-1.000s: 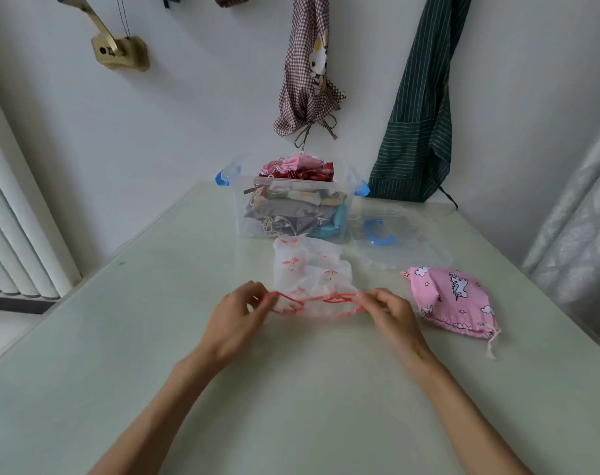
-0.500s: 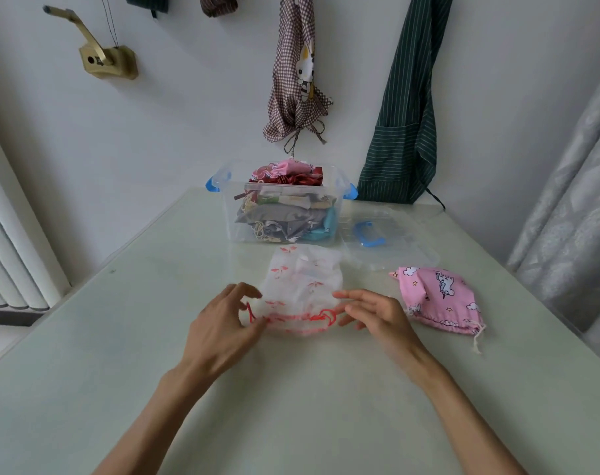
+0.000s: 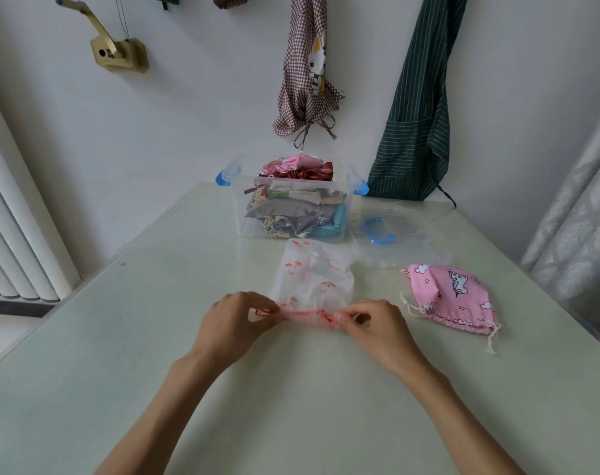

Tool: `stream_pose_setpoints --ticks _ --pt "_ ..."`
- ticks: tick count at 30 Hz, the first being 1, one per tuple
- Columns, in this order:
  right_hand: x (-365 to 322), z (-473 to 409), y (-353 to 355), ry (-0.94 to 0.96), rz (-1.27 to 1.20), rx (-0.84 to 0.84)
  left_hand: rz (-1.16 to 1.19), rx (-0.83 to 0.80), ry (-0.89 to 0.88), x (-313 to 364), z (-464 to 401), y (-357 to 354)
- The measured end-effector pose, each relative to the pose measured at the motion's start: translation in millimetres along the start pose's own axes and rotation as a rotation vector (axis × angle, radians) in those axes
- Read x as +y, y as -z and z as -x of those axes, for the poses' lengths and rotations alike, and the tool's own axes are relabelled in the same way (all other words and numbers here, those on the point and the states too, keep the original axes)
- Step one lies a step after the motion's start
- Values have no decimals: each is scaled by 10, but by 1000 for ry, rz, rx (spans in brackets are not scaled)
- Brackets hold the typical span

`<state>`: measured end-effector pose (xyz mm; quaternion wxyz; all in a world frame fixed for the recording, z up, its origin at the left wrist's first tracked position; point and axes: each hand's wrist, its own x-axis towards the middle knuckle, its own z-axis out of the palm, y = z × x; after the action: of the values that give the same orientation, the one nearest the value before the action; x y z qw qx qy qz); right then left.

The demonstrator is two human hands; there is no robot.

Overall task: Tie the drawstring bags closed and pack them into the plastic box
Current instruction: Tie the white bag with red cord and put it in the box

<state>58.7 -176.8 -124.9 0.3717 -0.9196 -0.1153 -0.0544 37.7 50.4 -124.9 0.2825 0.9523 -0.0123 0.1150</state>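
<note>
A white drawstring bag with red flamingo prints (image 3: 314, 275) lies flat on the table in front of me. Its near edge is gathered along a red drawstring (image 3: 305, 314). My left hand (image 3: 235, 325) pinches the left end of that string. At the right end my right hand (image 3: 374, 332) pinches the string too. A pink unicorn drawstring bag (image 3: 451, 296) lies to the right, its cream cord hanging loose. The clear plastic box with blue latches (image 3: 346, 214) stands behind, filled with several cloth bags.
The box's clear lid with a blue handle (image 3: 394, 241) lies flat right of the box. The pale green table (image 3: 86, 371) meets a white wall where a checked cloth (image 3: 307, 80) and a green striped apron (image 3: 418, 132) hang. A radiator (image 3: 10, 241) stands left.
My hands closed in on the bag's mouth, then took hold of the string ends; the opening now looks bunched and narrower. The view shifted slightly.
</note>
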Motion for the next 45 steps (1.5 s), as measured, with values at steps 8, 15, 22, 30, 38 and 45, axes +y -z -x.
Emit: stream_pose_setpoints --ticks 8,15,22,30,38,45 --pt "-112 -49 81 -332 -816 -50 370 -27 76 61 8 -70" --pt "-44 -45 43 -267 -608 107 21 6 30 218 56 -82" --pt "80 -47 338 -219 -401 82 74 133 226 -25 3 144" --pt "114 -52 398 -158 -367 165 365 -28 37 98 0 121" --pt "-45 -22 390 -286 -661 -193 651 -264 211 311 49 156" --pt "-32 23 366 -262 -470 -287 642 -435 341 304 35 242"
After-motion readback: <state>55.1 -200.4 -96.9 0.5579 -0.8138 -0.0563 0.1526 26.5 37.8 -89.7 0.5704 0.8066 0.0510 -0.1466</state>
